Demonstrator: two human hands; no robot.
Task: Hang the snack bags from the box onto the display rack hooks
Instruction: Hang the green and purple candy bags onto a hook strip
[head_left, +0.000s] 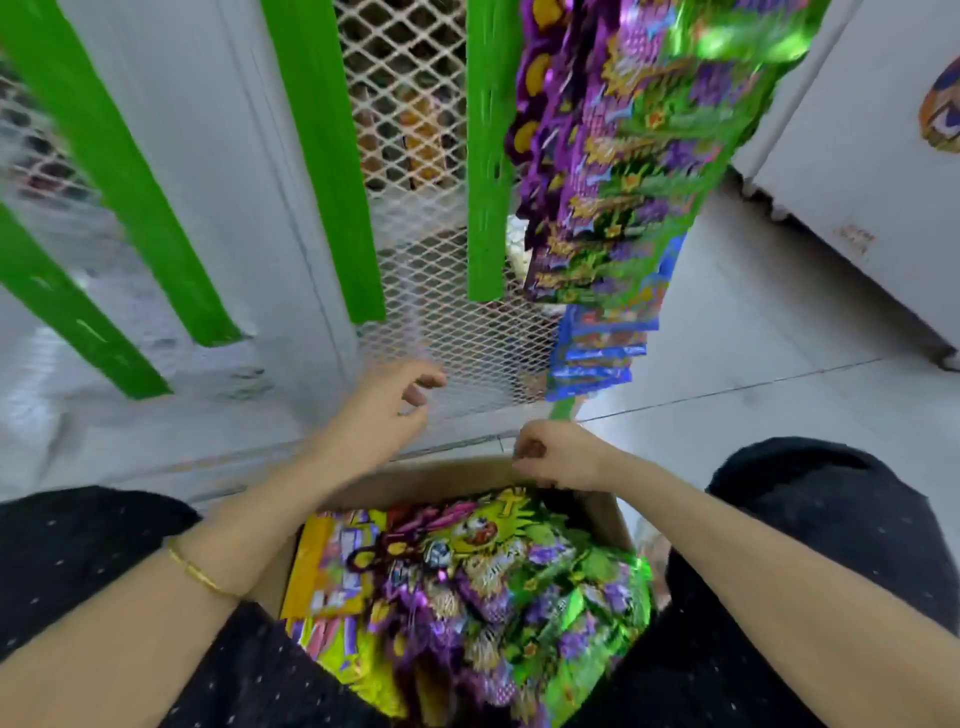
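Observation:
An open cardboard box (457, 470) sits between my knees, packed with purple, green and yellow snack bags (483, 582). On the white mesh display rack (457, 332), strips of purple-green snack bags (618, 166) hang at upper right, with blue bags (602, 338) below them. My left hand (387, 408) hovers in front of the mesh's lower part, fingers loosely curled and holding nothing. My right hand (558, 454) is over the box's far rim with its fingers curled in. A green strip end (563, 408) shows just behind it; I cannot tell if they touch.
Green uprights (488, 156) frame the mesh panels. A white cabinet (857, 145) stands at the right on the pale tiled floor (753, 322). My legs in dark cloth flank the box on both sides.

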